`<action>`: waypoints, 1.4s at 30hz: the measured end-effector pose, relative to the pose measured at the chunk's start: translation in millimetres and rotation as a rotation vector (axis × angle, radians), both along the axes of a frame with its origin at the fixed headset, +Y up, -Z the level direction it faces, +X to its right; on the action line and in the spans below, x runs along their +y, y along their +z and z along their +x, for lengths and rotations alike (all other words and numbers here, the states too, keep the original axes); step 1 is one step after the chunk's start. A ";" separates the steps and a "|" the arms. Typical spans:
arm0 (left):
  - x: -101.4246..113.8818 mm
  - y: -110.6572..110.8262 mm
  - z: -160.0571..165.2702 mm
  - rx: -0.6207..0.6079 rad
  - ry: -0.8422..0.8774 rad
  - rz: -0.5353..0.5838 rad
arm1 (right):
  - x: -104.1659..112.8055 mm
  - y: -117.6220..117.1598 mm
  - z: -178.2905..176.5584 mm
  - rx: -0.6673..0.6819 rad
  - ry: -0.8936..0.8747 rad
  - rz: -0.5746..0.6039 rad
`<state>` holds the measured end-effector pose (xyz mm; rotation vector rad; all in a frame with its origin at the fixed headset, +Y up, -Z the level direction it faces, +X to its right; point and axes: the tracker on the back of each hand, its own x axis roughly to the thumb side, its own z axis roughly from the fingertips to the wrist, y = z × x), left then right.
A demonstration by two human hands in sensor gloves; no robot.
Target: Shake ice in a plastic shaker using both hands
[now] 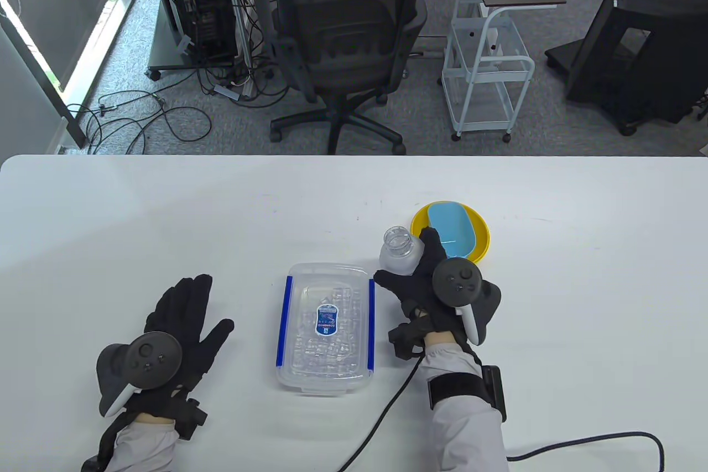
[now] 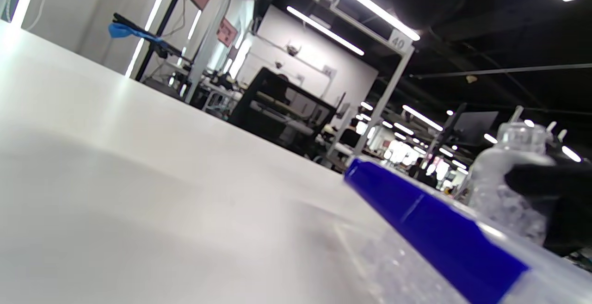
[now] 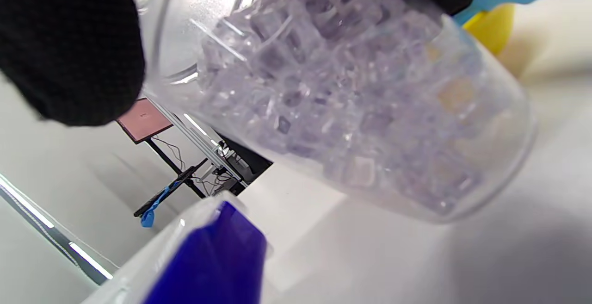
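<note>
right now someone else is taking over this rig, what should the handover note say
Right hand: grips the plastic shaker around its body; the shaker holds ice cubes, its mouth is open, and it sits low at the table, whether lifted or resting cannot be told.
Left hand: lies flat on the table, fingers spread, holding nothing.
Nearby: clear ice container with blue clips, lid on, between the hands; yellow dish with a blue piece in it just behind the shaker.
Done: ice is in the shaker, one hand has it.
Left: no lid visible on the shaker; bring the left hand onto it and shake with both.
</note>
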<state>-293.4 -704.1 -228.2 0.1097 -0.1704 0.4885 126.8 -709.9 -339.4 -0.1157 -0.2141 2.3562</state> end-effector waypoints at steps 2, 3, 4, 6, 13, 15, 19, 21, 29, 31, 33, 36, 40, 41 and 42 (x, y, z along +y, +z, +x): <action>1.0 0.7 -0.2 -0.004 0.002 0.004 | -3.9 -0.7 0.4 -0.012 0.003 -0.015; 1.5 0.9 -0.4 -0.004 0.004 0.005 | -5.5 0.0 2.2 -0.018 -0.014 -0.029; 1.9 0.9 -0.4 -0.006 0.008 0.004 | -6.5 0.5 3.7 -0.020 -0.024 -0.040; 2.0 0.8 -0.5 -0.008 0.018 0.003 | -9.4 3.4 8.5 -0.033 -0.051 -0.080; 3.4 0.7 3.4 -0.017 0.001 -0.006 | 0.2 15.1 23.5 -0.009 0.037 -0.223; 3.0 1.5 3.9 -0.019 -0.005 -0.009 | 0.0 17.9 24.2 0.004 0.027 -0.220; 1.7 3.7 2.2 -0.016 -0.020 -0.019 | 13.9 30.5 29.3 0.018 0.012 -0.159; 3.8 5.6 1.3 -0.003 -0.026 -0.007 | 26.6 39.9 35.1 0.035 -0.018 -0.082; 17.5 15.7 9.1 0.081 -0.141 0.109 | 55.1 78.4 59.6 0.044 0.391 0.140; 17.5 16.0 10.9 0.085 -0.169 0.120 | 49.8 82.1 64.1 0.039 0.437 0.125; 14.4 13.8 13.0 0.076 -0.185 0.098 | 40.1 85.0 68.6 0.036 0.463 0.102; 6.1 8.0 18.1 0.067 -0.257 0.007 | 26.0 84.8 73.1 0.064 0.516 0.048; -1.2 3.6 24.2 0.050 -0.315 -0.043 | 22.8 87.3 80.0 0.049 0.528 0.004; -1.9 3.6 24.8 0.052 -0.320 -0.040 | 22.1 87.8 81.9 0.036 0.517 0.009; -1.9 3.8 25.0 0.054 -0.322 -0.038 | 22.1 87.6 82.7 0.036 0.512 0.002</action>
